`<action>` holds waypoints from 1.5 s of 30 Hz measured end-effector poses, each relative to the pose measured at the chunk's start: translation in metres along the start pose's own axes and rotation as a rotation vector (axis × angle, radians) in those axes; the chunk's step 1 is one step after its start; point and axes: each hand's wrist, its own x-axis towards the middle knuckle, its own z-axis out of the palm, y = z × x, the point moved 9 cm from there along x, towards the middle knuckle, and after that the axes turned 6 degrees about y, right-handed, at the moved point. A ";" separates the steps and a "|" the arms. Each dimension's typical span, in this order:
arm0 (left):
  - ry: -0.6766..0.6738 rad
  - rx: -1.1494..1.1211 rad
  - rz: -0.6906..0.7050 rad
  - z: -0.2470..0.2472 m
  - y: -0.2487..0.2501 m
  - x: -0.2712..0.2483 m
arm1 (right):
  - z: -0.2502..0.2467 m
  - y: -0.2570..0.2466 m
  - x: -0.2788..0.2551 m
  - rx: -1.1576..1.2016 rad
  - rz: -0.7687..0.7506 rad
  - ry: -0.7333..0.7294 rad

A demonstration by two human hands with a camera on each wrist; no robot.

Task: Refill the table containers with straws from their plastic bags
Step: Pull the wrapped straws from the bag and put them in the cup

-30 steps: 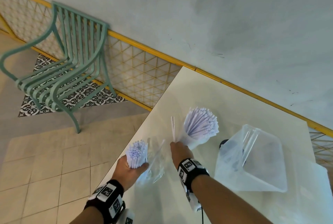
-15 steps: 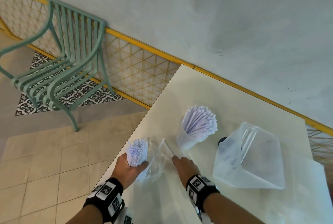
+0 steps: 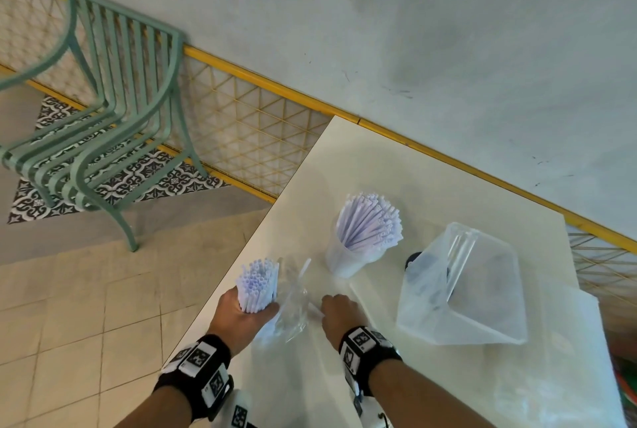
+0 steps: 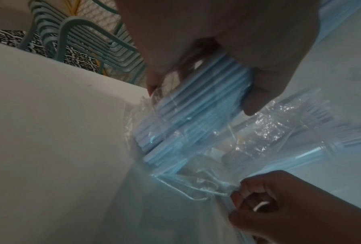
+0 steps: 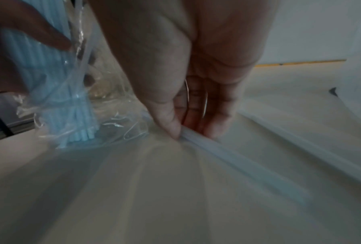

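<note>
My left hand (image 3: 255,310) grips an upright bundle of pale straws (image 3: 258,281) through a crumpled clear plastic bag (image 3: 293,303) at the table's left edge. In the left wrist view the left hand (image 4: 202,97) wraps the bundle of straws (image 4: 175,125), whose lower ends sit in the bag (image 4: 265,125). Just right of the bag, my right hand (image 3: 324,307) is low on the table. In the right wrist view the right hand (image 5: 188,133) pinches the end of a loose straw (image 5: 238,161) lying on the table. A clear cup (image 3: 343,260) behind it is packed with straws (image 3: 370,224).
A clear plastic container (image 3: 482,310) lies on its side to the right, with a small dark object (image 3: 413,259) at its left. The white table (image 3: 396,165) ends against a yellow lattice railing (image 3: 248,124). A green metal chair (image 3: 113,110) stands on the floor at left.
My right hand came down from beside the cup, where it held straws upright, to the table next to the bag. The left hand has kept its grip on the bundle.
</note>
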 end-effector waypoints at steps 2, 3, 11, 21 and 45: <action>0.003 0.009 0.000 0.000 0.001 0.000 | 0.002 0.005 -0.005 0.020 0.019 -0.052; 0.007 0.015 0.001 -0.001 0.001 0.000 | 0.003 0.008 -0.007 0.023 0.022 -0.075; 0.003 0.058 -0.003 0.002 0.005 0.000 | -0.008 0.068 -0.021 0.031 0.232 -0.001; -0.005 0.081 -0.025 0.005 0.006 -0.002 | -0.001 0.072 -0.013 0.016 0.256 0.020; 0.054 0.112 -0.050 0.012 0.018 -0.009 | -0.271 0.053 -0.067 0.781 -0.084 0.909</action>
